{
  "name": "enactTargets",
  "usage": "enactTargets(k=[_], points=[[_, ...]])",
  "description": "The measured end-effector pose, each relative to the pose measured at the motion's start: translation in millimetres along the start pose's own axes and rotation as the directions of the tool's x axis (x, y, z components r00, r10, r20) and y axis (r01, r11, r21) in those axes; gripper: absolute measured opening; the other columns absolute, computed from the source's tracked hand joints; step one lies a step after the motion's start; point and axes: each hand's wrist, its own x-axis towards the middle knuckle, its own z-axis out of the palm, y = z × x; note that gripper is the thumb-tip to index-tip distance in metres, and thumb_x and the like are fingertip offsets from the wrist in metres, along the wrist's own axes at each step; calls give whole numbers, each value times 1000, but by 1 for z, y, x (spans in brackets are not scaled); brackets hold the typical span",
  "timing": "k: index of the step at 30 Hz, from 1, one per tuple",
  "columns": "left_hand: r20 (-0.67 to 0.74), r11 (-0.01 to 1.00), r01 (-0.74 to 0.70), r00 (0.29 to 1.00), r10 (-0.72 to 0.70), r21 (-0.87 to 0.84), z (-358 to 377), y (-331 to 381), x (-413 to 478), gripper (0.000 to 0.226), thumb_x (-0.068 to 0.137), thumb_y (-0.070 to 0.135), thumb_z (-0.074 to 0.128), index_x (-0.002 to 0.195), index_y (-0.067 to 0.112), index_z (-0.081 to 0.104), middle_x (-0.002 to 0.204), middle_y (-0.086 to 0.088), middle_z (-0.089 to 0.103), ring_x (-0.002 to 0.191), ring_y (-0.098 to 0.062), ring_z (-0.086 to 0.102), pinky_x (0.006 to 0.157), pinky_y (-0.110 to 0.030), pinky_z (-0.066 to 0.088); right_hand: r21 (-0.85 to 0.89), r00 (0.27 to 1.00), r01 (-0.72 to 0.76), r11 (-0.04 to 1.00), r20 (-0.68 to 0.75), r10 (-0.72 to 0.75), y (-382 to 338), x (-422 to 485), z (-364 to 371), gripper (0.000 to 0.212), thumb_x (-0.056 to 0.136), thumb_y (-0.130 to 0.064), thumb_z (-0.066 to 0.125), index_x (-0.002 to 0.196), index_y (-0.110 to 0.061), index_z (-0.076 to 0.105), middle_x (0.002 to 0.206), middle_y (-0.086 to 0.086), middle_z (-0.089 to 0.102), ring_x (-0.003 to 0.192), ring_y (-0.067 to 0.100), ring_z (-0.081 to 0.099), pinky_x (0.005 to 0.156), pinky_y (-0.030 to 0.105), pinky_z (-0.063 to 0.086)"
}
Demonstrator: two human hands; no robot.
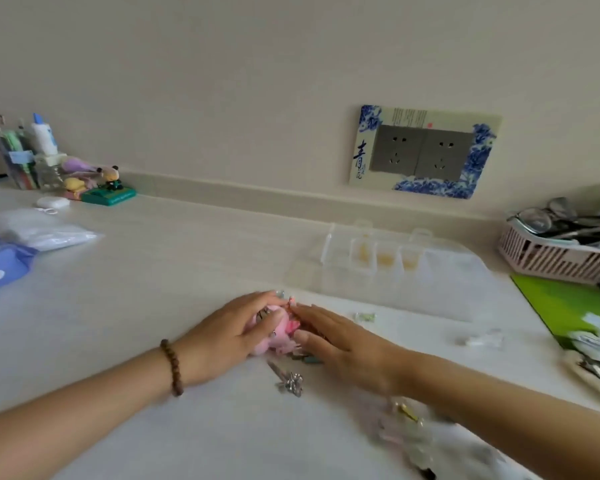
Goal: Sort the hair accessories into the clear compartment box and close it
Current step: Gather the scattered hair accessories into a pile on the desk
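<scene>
Head view: low in the frame, a silver hair clip (290,381) lies on the tabletop (153,271). Just beyond, at centre, the left hand (222,341) curls fingers and thumb round a heap of pink hair accessories (278,332), and the right hand (343,341) presses against it with straight fingers. Farther back, right of centre, the clear compartment box (395,261) sits open.

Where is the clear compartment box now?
Head view, right of centre: the clear compartment box sits beyond the right hand, left of the pink basket.

pink accessories (283,332): part-hidden under left hand (229,336), right hand (347,344) | near pile (402,427): blurred
</scene>
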Motion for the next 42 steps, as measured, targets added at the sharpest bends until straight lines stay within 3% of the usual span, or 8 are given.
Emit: enactTargets(k=[8, 14, 20, 27, 29, 34, 38, 42], points=[[61, 999, 4, 998, -7, 50, 63, 48, 17, 62, 77, 70, 28, 113, 25, 51, 110, 0, 63, 96, -14, 59, 90, -38, 47, 77, 984, -142, 987, -98, 149, 9, -65, -15, 48, 95, -51, 31, 138, -30, 36, 135, -7, 51, 123, 11, 46, 109, 37, 34], [22, 976, -74, 997, 71, 205, 85, 80, 23, 51, 91, 51, 31, 131, 21, 42, 132, -1, 47, 124, -18, 39, 106, -35, 30, 142, 930, -191, 971, -291, 226, 10, -104, -51, 49, 95, -46, 35, 139, -26, 39, 142, -13, 38, 130, 5, 36, 108, 25, 29], [131, 962, -202, 975, 179, 184, 97, 110, 38, 58, 90, 54, 28, 138, 22, 31, 146, 5, 33, 134, -8, 24, 109, -27, 23, 220, 702, -286, 933, -615, 360, 68, -180, -118, 44, 93, -43, 39, 130, -21, 50, 134, -4, 51, 126, 13, 45, 100, 24, 32], [282, 869, -281, 944, 172, 408, 122, 130, 64, 66, 85, 64, 17, 138, 27, 31, 146, 8, 35, 134, -9, 27, 112, -30, 20, 475, 546, -463, 748, -512, 663, 133, -219, -142, 70, 85, -62, 39, 140, -19, 36, 148, 6, 38, 134, 25, 37, 108, 37, 29], [302, 874, -281, 939, 165, 396, 122, 131, 66, 70, 82, 67, 14, 138, 29, 32, 146, 9, 35, 133, -8, 27, 111, -29, 20, 424, 562, -517, 744, -488, 668, 144, -219, -136, 81, 77, -74, 36, 140, -23, 36, 150, 3, 35, 137, 24, 33, 113, 40, 25], [256, 882, -258, 953, 164, 395, 106, 125, 68, 85, 71, 78, 9, 135, 29, 38, 143, 10, 40, 132, -7, 30, 110, -28, 22, 350, 609, -518, 780, -490, 624, 139, -204, -114, 59, 92, -55, 34, 137, -19, 42, 146, 3, 42, 133, 20, 38, 108, 30, 25], [204, 888, -198, 971, 122, 414, 81, 110, 60, 88, 67, 81, 7, 131, 32, 42, 140, 11, 43, 129, -8, 33, 105, -27, 26, 261, 725, -450, 854, -451, 520, 111, -180, -91, 52, 94, -50, 32, 137, -21, 43, 144, -1, 44, 129, 12, 41, 101, 22, 26], [205, 973, -48, 979, 1, 225, 70, 91, 53, 99, 55, 92, 14, 125, 32, 50, 131, 10, 53, 118, -8, 47, 102, -27, 34, 250, 787, -341, 906, -452, 421, 78, -153, -66, 50, 97, -44, 30, 138, -17, 42, 145, 0, 43, 131, 11, 37, 100, 18, 22]])
